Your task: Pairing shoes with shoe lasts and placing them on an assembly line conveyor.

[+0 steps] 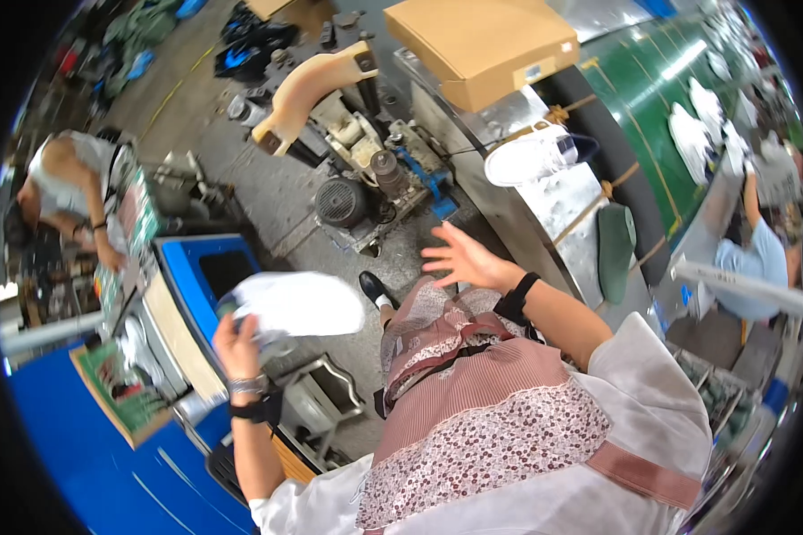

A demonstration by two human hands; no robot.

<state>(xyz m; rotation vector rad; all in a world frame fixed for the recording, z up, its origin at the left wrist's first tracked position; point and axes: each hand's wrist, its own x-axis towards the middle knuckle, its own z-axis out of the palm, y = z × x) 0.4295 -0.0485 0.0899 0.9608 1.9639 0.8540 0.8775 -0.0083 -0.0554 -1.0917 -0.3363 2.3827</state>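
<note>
Head view. Fingers (443, 242) of the right hand (467, 261), centre of the frame, are spread wide and empty, reaching toward a white shoe (533, 153) lying on the metal bench (569, 207) at upper right. The left hand (237, 342), lower left, has its fingers closed around another white shoe (296, 303), blurred, above a blue bin (186, 276). Judged step: handling one shoe while reaching for the next; the coming move calls for closing the right hand on the bench shoe.

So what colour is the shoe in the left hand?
White. The shoe in the left hand shows, somewhat blurred, in the head view.
</note>
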